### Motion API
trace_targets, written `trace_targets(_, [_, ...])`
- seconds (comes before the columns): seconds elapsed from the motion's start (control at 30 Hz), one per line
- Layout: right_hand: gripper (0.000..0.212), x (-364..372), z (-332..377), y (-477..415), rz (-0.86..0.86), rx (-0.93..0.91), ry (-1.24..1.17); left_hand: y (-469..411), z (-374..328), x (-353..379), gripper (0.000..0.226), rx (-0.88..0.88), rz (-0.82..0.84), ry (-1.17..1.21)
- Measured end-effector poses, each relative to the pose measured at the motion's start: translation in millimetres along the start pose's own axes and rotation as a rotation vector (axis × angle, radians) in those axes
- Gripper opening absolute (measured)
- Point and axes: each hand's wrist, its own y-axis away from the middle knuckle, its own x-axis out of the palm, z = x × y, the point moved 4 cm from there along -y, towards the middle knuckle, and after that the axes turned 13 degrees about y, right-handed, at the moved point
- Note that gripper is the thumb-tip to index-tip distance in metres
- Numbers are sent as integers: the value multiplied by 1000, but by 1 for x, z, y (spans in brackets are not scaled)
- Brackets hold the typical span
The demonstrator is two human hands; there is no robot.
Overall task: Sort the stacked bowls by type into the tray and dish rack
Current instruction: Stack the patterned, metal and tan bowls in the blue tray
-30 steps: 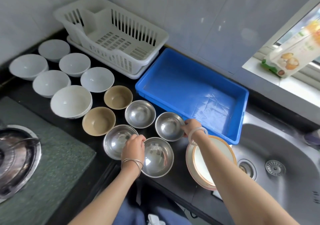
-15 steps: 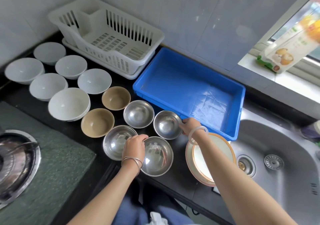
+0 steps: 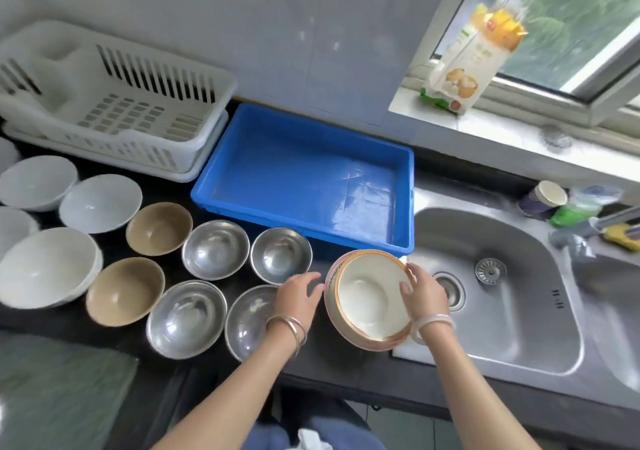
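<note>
A large white bowl with a pink and gold rim (image 3: 367, 297) is tilted between my hands at the counter's edge by the sink. My right hand (image 3: 426, 293) grips its right rim, and my left hand (image 3: 298, 299) presses against its left wall. Left of it stand several steel bowls (image 3: 215, 248), the nearest one (image 3: 247, 318) partly under my left wrist. Two tan bowls (image 3: 158, 227) and several white bowls (image 3: 100, 203) lie further left. The blue tray (image 3: 301, 229) is just behind and holds nothing. The white dish rack (image 3: 114, 110) at the back left also holds nothing.
A steel sink (image 3: 502, 293) lies right of the bowl, with a paper cup (image 3: 543, 200) and sponges at its far corner. A food carton (image 3: 474, 58) stands on the window sill. A grey-green mat (image 3: 62, 390) covers the near left counter.
Both hands left the steel bowls and moved right to the pink-rimmed bowl, which is now tilted up. The view has swung to the right.
</note>
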Motion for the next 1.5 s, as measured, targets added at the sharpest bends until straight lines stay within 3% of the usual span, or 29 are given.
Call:
trace_targets(0.13, [30, 10, -22, 7, 16, 103, -119, -3, -10, 25, 14, 2, 110, -39])
trace_targets(0.3, [20, 15, -21, 11, -7, 154, -132, -4, -11, 32, 12, -3, 67, -31])
trace_targets(0.57, [18, 18, -1, 25, -44, 119, -132, -11, -9, 17, 23, -57, -22, -62])
trace_targets(0.7, [22, 18, 6, 29, -85, 94, 10, -10, -11, 13, 32, -40, -74, -94])
trace_targets(0.8, [19, 18, 6, 32, -67, 136, -83, -10, -13, 13, 17, -30, -74, -107])
trace_targets(1.07, [21, -2, -9, 40, -98, 170, -262, -14, -35, 8, 23, 11, -75, -26])
trace_targets(1.37, [27, -55, -61, 53, -222, 297, -321, -12, -85, 50, 21, 137, 61, 90])
trace_targets(1.5, [26, -57, -93, 66, -228, 389, -313, -6, -88, 86, 15, 103, 177, 71])
